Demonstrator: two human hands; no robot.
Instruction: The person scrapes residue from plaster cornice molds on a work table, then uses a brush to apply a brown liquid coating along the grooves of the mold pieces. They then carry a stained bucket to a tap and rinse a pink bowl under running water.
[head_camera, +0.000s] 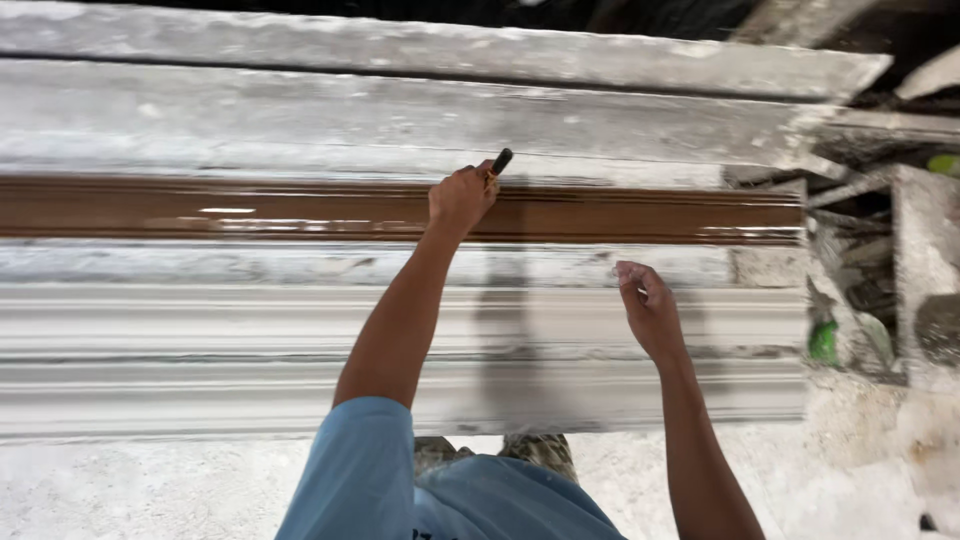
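A long, glossy brown moulded channel (250, 210) runs left to right across white plaster-caked benches. My left hand (460, 197) reaches out over this brown strip and grips a small tool with a dark handle (499, 163); the handle end sticks up past my fingers, and its working end is hidden by the hand. My right hand (645, 305) hovers lower right, above the white moulded profile (200, 340), fingers loosely curled and holding nothing. Blue sleeves cover my upper arms.
White plaster planks (400, 50) lie beyond the brown strip. The benches end at the right, where rubble, grey blocks (925, 260) and a green object (823, 342) sit. The floor (150, 480) near my feet is white with dust.
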